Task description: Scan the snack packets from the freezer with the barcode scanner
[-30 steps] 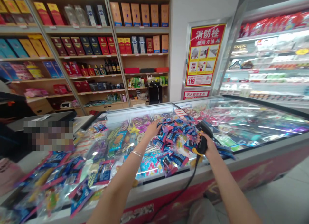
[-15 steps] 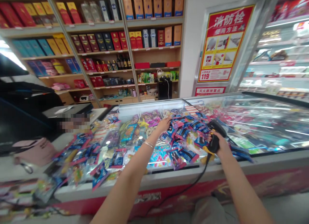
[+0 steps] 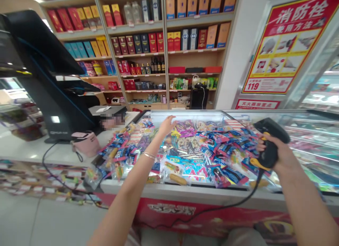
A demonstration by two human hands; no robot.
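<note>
My right hand (image 3: 278,154) grips a black barcode scanner (image 3: 270,141) with a yellow trigger; its black cable hangs down in front of the freezer. My left hand (image 3: 166,125) reaches out flat over the glass lid of the chest freezer (image 3: 185,189), fingers apart, touching or just above the far side of a heap of small snack packets (image 3: 209,150) in blue, pink and purple wrappers. A thin bracelet sits on my left wrist. A second spread of packets (image 3: 119,154) lies to the left, over the edge between freezer and counter.
A black checkout terminal (image 3: 45,80) stands on the white counter at left, with a pink pouch (image 3: 84,143) in front of it. Shelves of boxed bottles (image 3: 148,44) fill the back wall. A red fire-hydrant poster (image 3: 286,51) and an open cooler are at right.
The view has swung left, bringing the checkout terminal into sight. My left hand has moved left across the packets; my right hand has lifted the scanner a little higher.
</note>
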